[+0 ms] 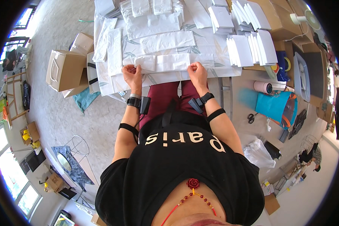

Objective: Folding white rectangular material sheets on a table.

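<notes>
A long white plastic strip, folded like flat film sleeves (pixel 172 62), lies along the near edge of the table. My left hand (pixel 132 77) pinches its near edge close to the left end. Further right, my right hand (pixel 197 73) pinches the same near edge, thumb against fingers. Just beyond lies another flat white plastic sleeve (pixel 168 41). Two more long white sleeves (pixel 115 51) rest to the left of the strip. A stack of larger white plastic sleeves (pixel 152 24) sits at the back of the table.
Stacks of folded white cards (pixel 240 51) stand on the table's right side, beside cardboard boxes (pixel 278 19) and a small white fan (pixel 307 19). A cardboard carton (pixel 69 69) is at the left. Black scissors (pixel 251 118) and a blue bag (pixel 275 107) lie right of me.
</notes>
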Demonstrator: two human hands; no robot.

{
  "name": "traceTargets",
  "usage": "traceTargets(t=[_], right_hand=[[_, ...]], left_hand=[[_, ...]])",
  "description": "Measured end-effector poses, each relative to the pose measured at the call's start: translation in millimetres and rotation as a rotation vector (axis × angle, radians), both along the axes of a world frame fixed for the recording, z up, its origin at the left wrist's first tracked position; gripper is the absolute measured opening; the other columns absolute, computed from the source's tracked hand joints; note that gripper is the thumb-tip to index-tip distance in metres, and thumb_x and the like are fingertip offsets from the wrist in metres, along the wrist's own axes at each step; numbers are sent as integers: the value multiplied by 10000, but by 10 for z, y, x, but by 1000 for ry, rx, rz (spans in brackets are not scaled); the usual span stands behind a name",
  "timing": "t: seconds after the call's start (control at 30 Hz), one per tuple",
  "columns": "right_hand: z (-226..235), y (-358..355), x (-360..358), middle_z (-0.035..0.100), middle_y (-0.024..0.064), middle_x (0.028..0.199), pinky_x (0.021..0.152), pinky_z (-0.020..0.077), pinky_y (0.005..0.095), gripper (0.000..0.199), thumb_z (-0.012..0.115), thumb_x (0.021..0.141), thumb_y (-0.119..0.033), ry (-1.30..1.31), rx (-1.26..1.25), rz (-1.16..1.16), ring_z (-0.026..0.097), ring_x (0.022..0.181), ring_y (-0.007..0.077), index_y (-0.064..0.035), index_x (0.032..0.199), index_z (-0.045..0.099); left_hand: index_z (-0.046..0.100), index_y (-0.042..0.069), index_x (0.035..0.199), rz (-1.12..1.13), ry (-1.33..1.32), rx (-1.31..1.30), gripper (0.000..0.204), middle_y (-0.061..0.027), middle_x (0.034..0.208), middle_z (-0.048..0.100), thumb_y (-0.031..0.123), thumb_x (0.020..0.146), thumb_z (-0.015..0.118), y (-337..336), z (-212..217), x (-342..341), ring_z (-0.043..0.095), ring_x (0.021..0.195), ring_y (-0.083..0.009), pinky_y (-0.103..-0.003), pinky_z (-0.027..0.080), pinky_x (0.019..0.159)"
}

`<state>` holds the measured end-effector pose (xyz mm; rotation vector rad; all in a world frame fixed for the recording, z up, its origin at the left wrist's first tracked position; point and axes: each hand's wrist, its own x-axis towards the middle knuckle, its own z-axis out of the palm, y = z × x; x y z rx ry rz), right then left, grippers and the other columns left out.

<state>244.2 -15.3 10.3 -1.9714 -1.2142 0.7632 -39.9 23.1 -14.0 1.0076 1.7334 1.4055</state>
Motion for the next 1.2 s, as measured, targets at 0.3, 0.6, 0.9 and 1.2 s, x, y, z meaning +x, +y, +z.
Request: traceTargets(t=[0.3,0.6,0.9,1.2], right_hand=[[-25,0,22,734,134,818,733,557,422,197,710,860,-213,-25,-3,5,722,781,321,-26,921,692],[14,4,36,724,128,788,721,551,430,195,706,858,-204,4,28,-10,708,746,325,-27,929,673],[257,268,-218,645,138,942,776,537,456,166,691,883,-50,-93,388,279,668,884,336,-52,1036,625],[80,302,-326,619,98,1058,877,532,439,179,711,874,-68,-281,201,500,626,1030,328,-105,1033,641]], left_hand=[[526,28,1041,-8,-60,4,329,-35,910,608,40,857,798,-2,0,20,612,796,-99,-245,530,746],[527,30,1031,-9,-13,-2,325,-33,900,610,42,856,800,9,-25,6,608,780,-94,-243,526,731],[526,29,1030,-15,-35,3,318,-30,894,605,32,859,794,-6,34,27,605,783,-88,-232,520,728],[548,24,1022,22,41,10,276,-40,896,604,52,862,771,-10,114,52,609,808,-122,-264,525,757]])
